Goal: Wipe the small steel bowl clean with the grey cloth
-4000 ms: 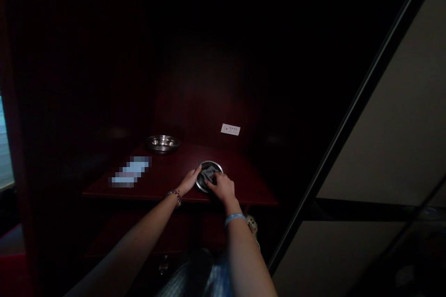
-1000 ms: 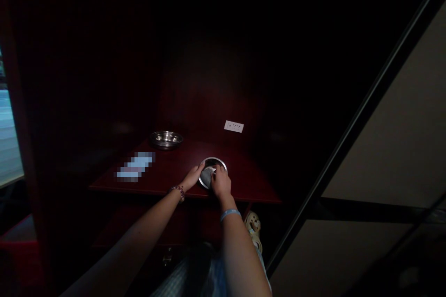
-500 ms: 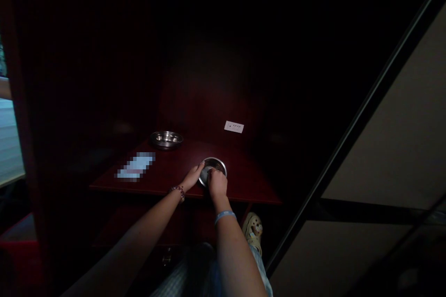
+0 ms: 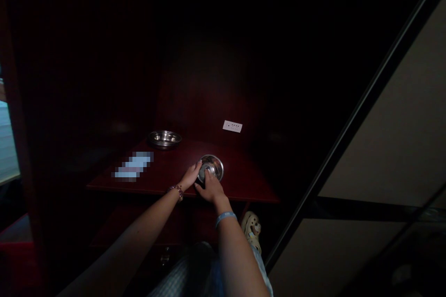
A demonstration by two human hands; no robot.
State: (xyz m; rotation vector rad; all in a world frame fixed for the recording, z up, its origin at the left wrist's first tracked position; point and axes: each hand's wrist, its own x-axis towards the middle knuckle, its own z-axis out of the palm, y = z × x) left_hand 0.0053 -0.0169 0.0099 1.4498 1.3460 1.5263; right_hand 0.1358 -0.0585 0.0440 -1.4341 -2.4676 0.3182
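Note:
A shiny metal bowl is held just over the front part of the dark red desk. My left hand grips its left side, thumb near the rim. My right hand lies against the bowl's near side, its fingers stretched toward the middle and the thumb apart. A pale round patch shows at the bowl's centre, partly behind my fingers; whether this is the inside or the base I cannot tell. Farther back on the left stands a stack of shallow metal bowls.
A blurred-out light blue rectangle lies on the desk's left side. On the back wall is a white socket plate. Dark side panels flank the desk. Below it, a beige clog shows by the right edge.
My right hand has gone from a closed fist inside the bowl to stretched fingers at its near side. The bowl has turned in my left hand, showing a different face.

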